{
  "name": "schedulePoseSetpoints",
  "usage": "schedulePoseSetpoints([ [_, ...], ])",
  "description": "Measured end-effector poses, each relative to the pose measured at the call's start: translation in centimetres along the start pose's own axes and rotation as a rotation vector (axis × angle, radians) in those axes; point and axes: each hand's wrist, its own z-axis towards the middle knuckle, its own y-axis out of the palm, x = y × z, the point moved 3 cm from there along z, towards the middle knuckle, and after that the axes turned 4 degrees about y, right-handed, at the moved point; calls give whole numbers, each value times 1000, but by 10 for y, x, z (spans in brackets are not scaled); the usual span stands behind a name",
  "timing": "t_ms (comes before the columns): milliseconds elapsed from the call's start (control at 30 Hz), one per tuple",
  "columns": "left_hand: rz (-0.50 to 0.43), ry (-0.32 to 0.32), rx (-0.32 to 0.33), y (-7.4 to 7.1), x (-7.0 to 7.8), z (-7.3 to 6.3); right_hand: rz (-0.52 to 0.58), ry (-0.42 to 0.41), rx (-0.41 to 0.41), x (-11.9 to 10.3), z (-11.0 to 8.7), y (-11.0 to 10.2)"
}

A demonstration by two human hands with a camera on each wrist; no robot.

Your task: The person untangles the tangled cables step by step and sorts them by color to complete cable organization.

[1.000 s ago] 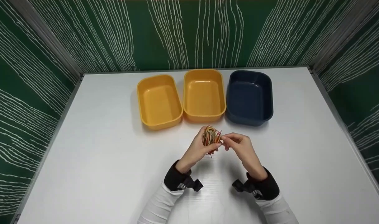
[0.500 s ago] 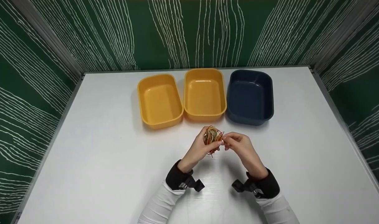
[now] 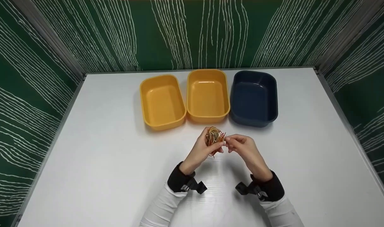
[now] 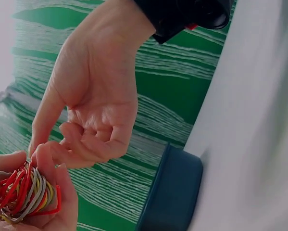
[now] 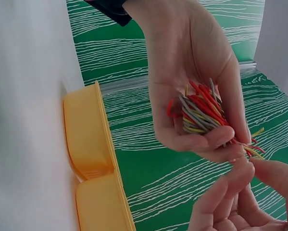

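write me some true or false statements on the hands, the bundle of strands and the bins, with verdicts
1. The left hand holds the bundle of strands. True.
2. Every strand in the bundle is blue. False: red, grey and yellow strands show.
3. The fingertips of the right hand are at the edge of the bundle. True.
4. One yellow bin stands between the other yellow bin and the dark blue bin. True.
5. The bundle lies inside the dark blue bin. False: it is in the left hand, in front of the bins.

Bare hands (image 3: 199, 151), white sleeves (image 3: 162, 205), black wristbands (image 3: 176, 179), black mounts (image 3: 200, 187), silvery fittings (image 3: 185, 188)
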Motion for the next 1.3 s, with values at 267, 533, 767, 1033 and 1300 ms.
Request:
schedulePoseSetpoints([
  [267, 29, -19, -17, 2, -1, 0, -18, 100, 60, -21, -11, 13],
  [533, 7, -8, 30, -5, -18, 5, -14, 63, 64, -19, -10, 11],
  [767, 8, -12, 49, -7, -25, 5, -30, 22, 35, -21, -12, 11],
  [1033, 1, -62, 84, -2, -5, -1, -109, 6, 11, -23, -13, 9],
  [1300, -56, -38, 148, -4, -9, 1, -76, -28, 31, -18, -9, 8],
])
